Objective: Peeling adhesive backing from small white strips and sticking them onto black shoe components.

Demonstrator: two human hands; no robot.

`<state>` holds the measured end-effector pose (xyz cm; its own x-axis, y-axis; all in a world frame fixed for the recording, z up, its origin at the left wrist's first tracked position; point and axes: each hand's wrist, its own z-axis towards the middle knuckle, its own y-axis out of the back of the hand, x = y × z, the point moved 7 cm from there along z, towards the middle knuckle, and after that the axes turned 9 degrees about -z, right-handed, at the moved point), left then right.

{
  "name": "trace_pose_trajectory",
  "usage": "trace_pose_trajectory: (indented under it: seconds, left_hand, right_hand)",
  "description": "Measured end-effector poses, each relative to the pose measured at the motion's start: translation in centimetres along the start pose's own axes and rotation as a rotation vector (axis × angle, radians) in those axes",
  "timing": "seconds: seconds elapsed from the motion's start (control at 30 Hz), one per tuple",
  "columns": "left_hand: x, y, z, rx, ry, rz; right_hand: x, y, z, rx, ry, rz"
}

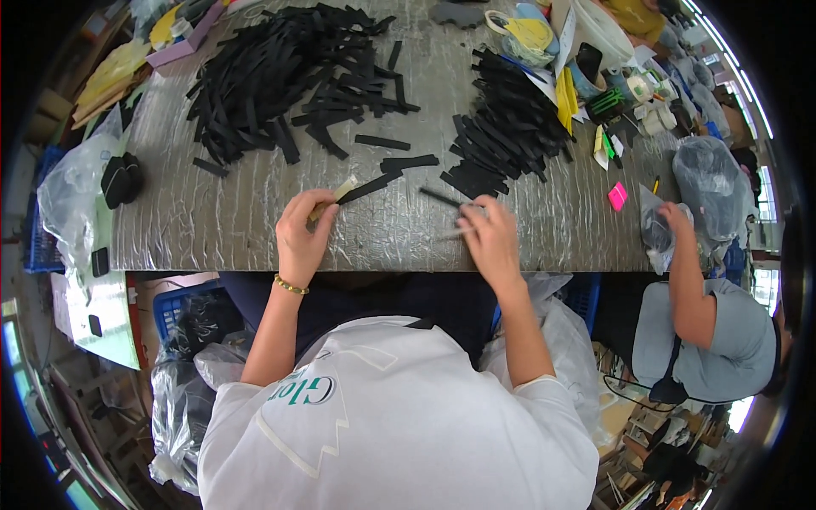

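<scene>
Two bare hands are over the table (391, 246), on the wearer's side of the large heap of black strips (255, 85). Straight in front of that heap, the left hand (304, 231) has a narrow grip, pinching a slim beige strip (345, 188); a single black strip (372, 186) runs from beside it. Nearer than the heap and to its right, the right hand (493, 242) is blurred: a dark strip (438, 196) shows at its fingertips, but whether the grip holds it I cannot tell. Two loose strips (410, 162) lie just off the heap's near right side. Right of the heap spreads a second pile of black strips (510, 119); at its far left stands a pink-sided box (180, 44).
</scene>
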<state>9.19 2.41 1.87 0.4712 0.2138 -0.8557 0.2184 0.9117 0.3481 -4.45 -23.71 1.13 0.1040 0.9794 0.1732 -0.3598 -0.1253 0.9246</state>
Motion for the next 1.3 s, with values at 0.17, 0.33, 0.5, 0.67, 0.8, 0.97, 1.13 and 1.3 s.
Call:
trace_pose_trajectory:
  seconds: [0.17, 0.33, 0.5, 0.67, 0.8, 0.97, 1.13, 1.3]
  left_hand:
    - [0.0, 0.4, -0.2, -0.042, 0.054, -0.007]
    - [-0.8, 0.5, -0.2, -0.049, 0.016, -0.021]
    - [-0.8, 0.8, -0.6, -0.059, 0.019, -0.036]
    - [-1.0, -0.2, -0.5, -0.044, 0.025, -0.078]
    - [-1.5, -0.5, -0.3, -0.045, 0.002, -0.082]
    - [-1.4, 0.1, -0.3, -0.085, 0.013, -0.124]
    - [-2.2, -0.7, -0.3, 0.035, -0.026, -0.098]
    - [-2.1, -6.4, -2.0, 0.360, -0.144, 0.015]
  right_hand:
    - [3.0, -1.9, 4.2, 0.011, 0.131, 0.186]
    - [7.3, -5.0, 7.4, 0.022, 0.265, 0.230]
    - [7.5, -6.1, 7.8, 0.027, 0.265, 0.264]
    - [7.9, -5.4, 7.6, -0.077, 0.253, 0.299]
    - [8.1, -6.2, 8.1, -0.047, 0.301, 0.295]
    - [7.8, -5.6, 8.1, -0.163, 0.323, 0.314]
    - [7.0, -2.2, 3.0, -0.202, 0.422, 0.099]
    - [5.8, -2.2, -0.7, -0.036, 0.333, 0.060]
